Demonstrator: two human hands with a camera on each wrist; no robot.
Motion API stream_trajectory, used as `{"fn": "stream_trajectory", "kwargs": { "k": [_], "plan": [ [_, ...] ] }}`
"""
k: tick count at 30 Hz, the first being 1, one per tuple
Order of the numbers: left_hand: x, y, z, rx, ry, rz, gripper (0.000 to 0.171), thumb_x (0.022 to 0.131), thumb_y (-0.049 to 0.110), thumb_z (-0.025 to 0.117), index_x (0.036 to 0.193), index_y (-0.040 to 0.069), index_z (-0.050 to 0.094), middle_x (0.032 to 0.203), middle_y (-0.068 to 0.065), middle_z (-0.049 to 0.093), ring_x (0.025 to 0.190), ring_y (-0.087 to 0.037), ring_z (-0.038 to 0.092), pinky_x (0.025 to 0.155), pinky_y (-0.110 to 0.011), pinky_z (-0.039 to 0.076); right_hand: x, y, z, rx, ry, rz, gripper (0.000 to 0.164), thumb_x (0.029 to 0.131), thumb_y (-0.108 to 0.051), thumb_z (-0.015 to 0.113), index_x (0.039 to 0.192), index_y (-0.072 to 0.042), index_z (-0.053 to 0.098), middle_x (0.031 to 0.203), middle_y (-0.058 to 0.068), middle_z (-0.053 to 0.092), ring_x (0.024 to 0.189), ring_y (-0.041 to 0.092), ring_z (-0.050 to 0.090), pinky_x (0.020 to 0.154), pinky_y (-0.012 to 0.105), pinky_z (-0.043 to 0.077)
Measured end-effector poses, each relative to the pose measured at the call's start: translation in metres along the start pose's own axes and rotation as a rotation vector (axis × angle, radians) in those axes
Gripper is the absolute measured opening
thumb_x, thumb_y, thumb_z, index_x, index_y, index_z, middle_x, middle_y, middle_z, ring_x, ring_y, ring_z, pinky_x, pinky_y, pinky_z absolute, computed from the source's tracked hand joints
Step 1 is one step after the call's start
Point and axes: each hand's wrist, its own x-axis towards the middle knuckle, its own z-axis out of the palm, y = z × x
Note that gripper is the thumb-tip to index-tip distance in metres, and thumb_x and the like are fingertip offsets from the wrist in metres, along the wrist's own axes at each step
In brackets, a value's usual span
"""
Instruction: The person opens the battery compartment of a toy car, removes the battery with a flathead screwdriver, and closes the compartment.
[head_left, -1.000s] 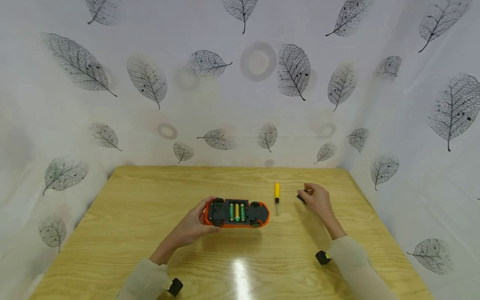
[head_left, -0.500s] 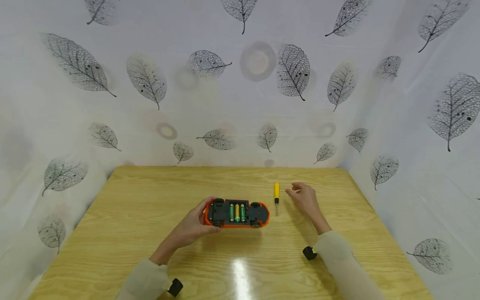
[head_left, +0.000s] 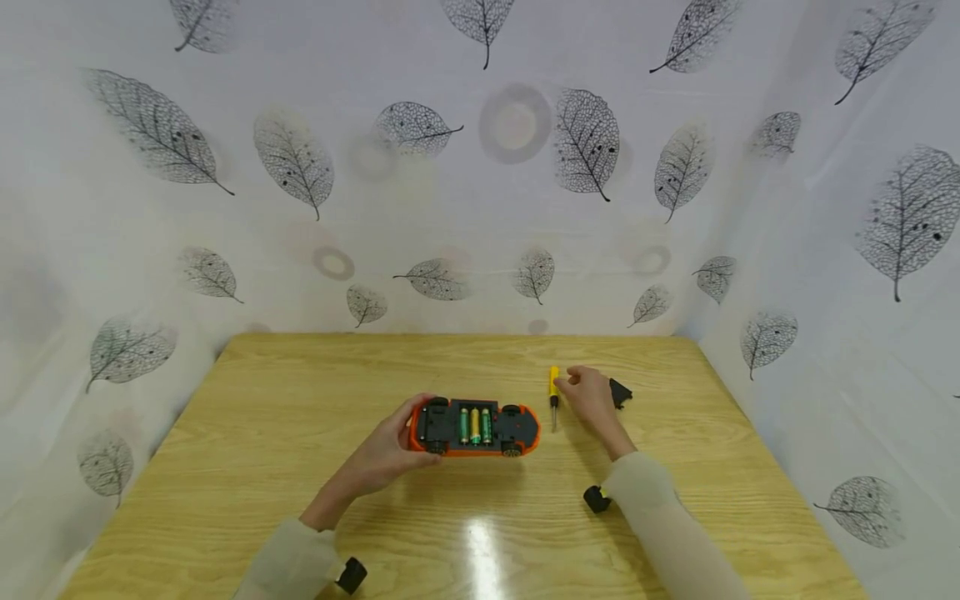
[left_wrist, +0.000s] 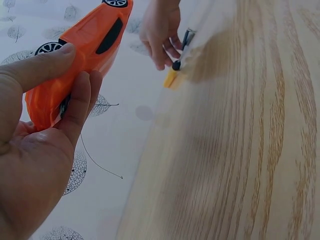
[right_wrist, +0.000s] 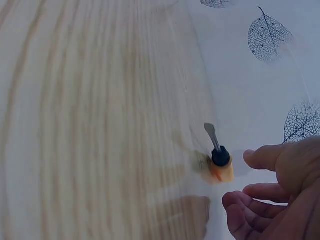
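Note:
My left hand (head_left: pixel 382 450) grips the rear of an orange toy car (head_left: pixel 474 451), fingers on one side and thumb on the other. In the head view its black underside faces up, and three batteries (head_left: pixel 475 426) lie in the uncovered compartment. The left wrist view shows the car's orange body (left_wrist: pixel 82 65). A yellow-handled screwdriver (head_left: pixel 554 385) lies on the table to the right of the car. My right hand (head_left: pixel 592 400) is over its handle, and in the right wrist view the thumb and fingers are spread apart beside the screwdriver (right_wrist: pixel 220 159).
A small black plastic cover (head_left: pixel 619 392) lies on the wooden table (head_left: pixel 315 367), just right of my right hand. White sheets (head_left: pixel 480 208) printed with leaves hang behind the table and along its sides.
My right hand has let go of the black cover, leaving it on the table, and moved left to the screwdriver. The left hand and toy car have stayed in place.

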Motion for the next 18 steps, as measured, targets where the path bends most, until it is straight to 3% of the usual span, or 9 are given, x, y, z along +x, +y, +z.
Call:
{"fn": "stream_trajectory", "kwargs": {
  "k": [4,9,12,15,17,18],
  "plan": [
    [-0.001,0.0,0.0,-0.008,-0.002,-0.001,0.088,0.09,-0.007,0.075,0.16,0.0,0.021,0.153,-0.034,0.034,0.123,-0.041,0.059,0.09,-0.032,0.059,0.001,-0.005,0.005,-0.026,-0.003,-0.003,0.048,0.099,-0.025,0.071,0.131,0.01,0.065,0.115,0.029,0.07,0.091,0.036,0.071,0.074,0.048,0.06],
    [-0.001,-0.002,0.0,-0.018,0.0,-0.006,0.089,0.09,-0.006,0.075,0.16,-0.001,0.021,0.154,-0.033,0.033,0.126,-0.042,0.057,0.091,-0.033,0.059,0.001,-0.011,0.007,-0.036,-0.008,0.01,0.044,0.098,-0.025,0.072,0.125,0.01,0.068,0.114,0.03,0.07,0.067,0.023,0.066,0.057,0.035,0.053],
    [-0.001,-0.003,0.0,-0.017,0.001,-0.002,0.088,0.09,-0.006,0.076,0.16,0.0,0.022,0.154,-0.033,0.033,0.127,-0.043,0.056,0.092,-0.033,0.058,0.002,-0.014,0.009,-0.051,-0.003,0.019,0.036,0.097,-0.026,0.073,0.107,0.009,0.073,0.088,0.022,0.07,0.053,0.014,0.052,0.047,0.027,0.04],
    [-0.001,-0.003,0.0,-0.02,-0.001,0.001,0.088,0.09,-0.006,0.076,0.159,0.0,0.022,0.154,-0.033,0.033,0.128,-0.044,0.055,0.092,-0.033,0.058,0.005,-0.016,0.013,-0.059,-0.004,0.038,0.033,0.097,-0.026,0.074,0.08,0.002,0.067,0.061,0.005,0.049,0.047,0.011,0.037,0.044,0.025,0.029],
    [0.0,-0.002,0.0,-0.021,-0.002,0.003,0.088,0.09,-0.006,0.076,0.159,0.0,0.022,0.154,-0.033,0.033,0.128,-0.044,0.055,0.092,-0.033,0.058,0.007,-0.016,0.016,-0.068,-0.014,0.06,0.037,0.097,-0.026,0.073,0.07,-0.006,0.058,0.056,-0.001,0.034,0.047,0.011,0.031,0.044,0.025,0.026],
    [0.0,-0.002,0.0,-0.021,-0.001,0.003,0.088,0.09,-0.006,0.076,0.159,0.0,0.022,0.154,-0.033,0.033,0.128,-0.044,0.055,0.092,-0.033,0.058,0.008,-0.016,0.017,-0.071,-0.015,0.066,0.037,0.097,-0.025,0.073,0.069,-0.008,0.057,0.055,-0.003,0.033,0.046,0.012,0.032,0.044,0.025,0.026]
  ]
}}
